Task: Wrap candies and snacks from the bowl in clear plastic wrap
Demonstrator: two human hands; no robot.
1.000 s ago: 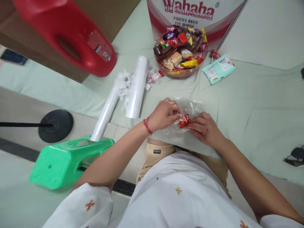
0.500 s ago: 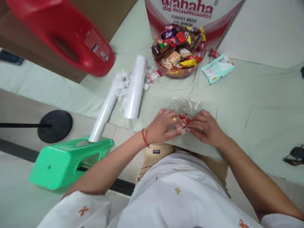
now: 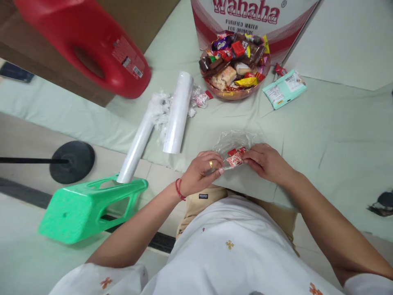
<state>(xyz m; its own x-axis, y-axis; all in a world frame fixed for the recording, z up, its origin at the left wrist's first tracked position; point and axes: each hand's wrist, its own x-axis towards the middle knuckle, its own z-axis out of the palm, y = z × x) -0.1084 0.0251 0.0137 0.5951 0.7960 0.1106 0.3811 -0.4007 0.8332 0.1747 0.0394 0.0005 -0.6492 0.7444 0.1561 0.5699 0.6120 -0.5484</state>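
A red-and-white wrapped candy (image 3: 235, 159) lies on a crumpled sheet of clear plastic film (image 3: 227, 141) at the table's near edge. My left hand (image 3: 201, 171), with a gold ring and a red wrist string, is closed in a pinch on the film's left edge, apart from the candy. On the other side, the fingertips of my right hand (image 3: 265, 163) are pressed together at the candy's right end. Whether they also grip the film there is hard to make out.
Ahead stands a bowl of assorted sweets (image 3: 233, 93) before a water carton (image 3: 248, 24). A mint-green packet (image 3: 284, 90) lies right of it. To the left are two plastic film rolls (image 3: 179, 114), a red jug (image 3: 123, 69) and, lower down, a green stool (image 3: 80, 209).
My left hand has drawn left, off the candy, and now pinches the film's edge. More of the candy's printed wrapper shows. The right hand stays at the candy's right end.
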